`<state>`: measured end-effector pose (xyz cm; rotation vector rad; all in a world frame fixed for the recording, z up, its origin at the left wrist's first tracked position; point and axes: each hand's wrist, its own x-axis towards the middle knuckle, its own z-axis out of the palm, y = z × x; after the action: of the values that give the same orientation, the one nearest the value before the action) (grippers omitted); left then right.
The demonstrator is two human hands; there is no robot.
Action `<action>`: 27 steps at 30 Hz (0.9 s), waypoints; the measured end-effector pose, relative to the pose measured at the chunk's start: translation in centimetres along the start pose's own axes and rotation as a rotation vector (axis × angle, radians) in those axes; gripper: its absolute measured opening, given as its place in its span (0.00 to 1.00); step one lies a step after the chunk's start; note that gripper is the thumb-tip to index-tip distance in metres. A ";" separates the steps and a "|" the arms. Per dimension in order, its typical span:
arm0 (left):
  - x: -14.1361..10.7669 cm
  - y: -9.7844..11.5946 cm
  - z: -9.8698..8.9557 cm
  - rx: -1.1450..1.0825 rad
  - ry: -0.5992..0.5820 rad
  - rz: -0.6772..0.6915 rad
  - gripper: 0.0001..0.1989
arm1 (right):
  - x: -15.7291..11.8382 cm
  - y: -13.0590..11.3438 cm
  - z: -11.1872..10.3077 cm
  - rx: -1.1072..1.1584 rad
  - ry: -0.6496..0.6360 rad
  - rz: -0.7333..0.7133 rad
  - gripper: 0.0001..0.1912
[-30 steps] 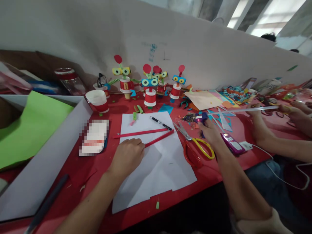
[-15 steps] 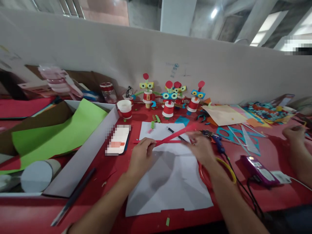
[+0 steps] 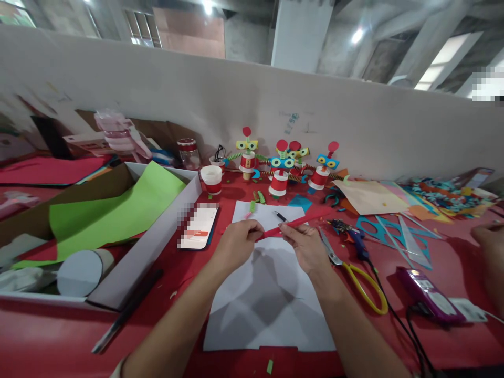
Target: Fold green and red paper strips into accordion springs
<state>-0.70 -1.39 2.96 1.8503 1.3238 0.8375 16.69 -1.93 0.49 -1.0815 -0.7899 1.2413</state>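
Note:
A long red paper strip [image 3: 292, 224] slants between my two hands above the white paper sheets [image 3: 271, 299]. My left hand [image 3: 241, 237] pinches its near end. My right hand [image 3: 302, 240] grips it further along with thumb and fingers, and the far end sticks out to the right. Just behind the strip, a black pen [image 3: 280, 215] lies on the sheet. Scissors with yellow handles [image 3: 360, 281] rest on the red table right of my right hand, beside a blue glue gun [image 3: 357, 242].
A phone [image 3: 200, 227] and an open box [image 3: 157, 236] with green paper lie left. Several paper-cup robot figures [image 3: 279, 182] and a paper cup [image 3: 211, 181] stand at the back. Right are blue stencils [image 3: 417, 244], a purple device [image 3: 429, 296] and another person's hand [image 3: 490, 239].
My right hand has come down and closed on the strip near my left hand. The strip now lies flatter. The view has shifted, so the whole scissors show.

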 end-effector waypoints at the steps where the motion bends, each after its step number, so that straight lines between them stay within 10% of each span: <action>1: 0.1 -0.2 -0.1 -0.009 -0.002 -0.001 0.10 | 0.1 -0.2 -0.1 0.025 0.025 -0.005 0.11; 19: 0.4 -3.3 -1.2 0.348 0.223 0.160 0.12 | 1.6 -3.4 -4.2 0.191 0.344 -0.306 0.13; 23: 0.4 -3.8 -1.1 0.557 0.363 0.224 0.14 | 0.5 -3.5 -4.0 -0.373 0.447 -0.615 0.18; 27: 0.2 -3.4 -0.3 0.690 0.402 0.454 0.16 | -1.1 -2.2 -2.1 -0.997 0.129 -0.845 0.09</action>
<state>-2.60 -0.36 0.31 2.6973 1.5957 1.1208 19.19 -3.44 1.96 -1.3363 -1.6165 -0.0023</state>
